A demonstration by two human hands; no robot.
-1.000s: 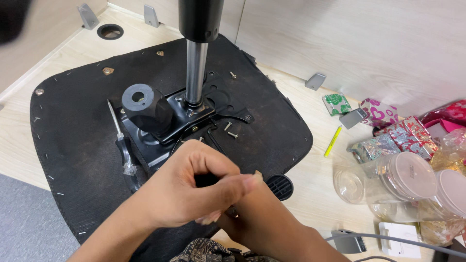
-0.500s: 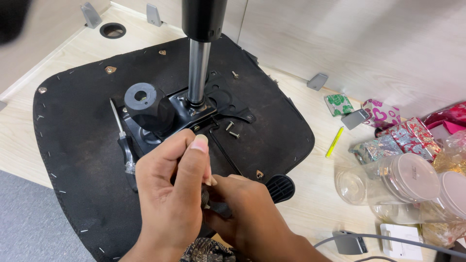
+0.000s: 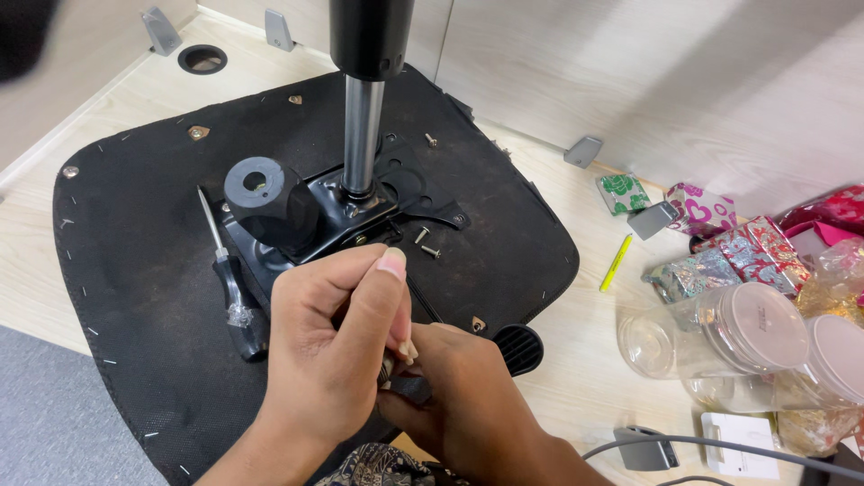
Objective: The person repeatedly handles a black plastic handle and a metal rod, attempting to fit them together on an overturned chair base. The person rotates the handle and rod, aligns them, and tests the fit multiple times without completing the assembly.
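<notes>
Hands: left hand and right hand pressed together at lower centre, fingers closed around a small dark part, mostly hidden.
Seat: black chair base upside down.
Screwdriver: lying left of hands.
Jars: right edge.

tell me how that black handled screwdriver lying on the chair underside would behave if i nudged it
The screwdriver has a rounded black handle and a thin straight shaft, so it would probably roll a little, though the rough black fabric of the seat underside should stop it soon. It looks stiff, and likely handle-heavy, so it might pivot around the handle rather than slide straight.
</notes>
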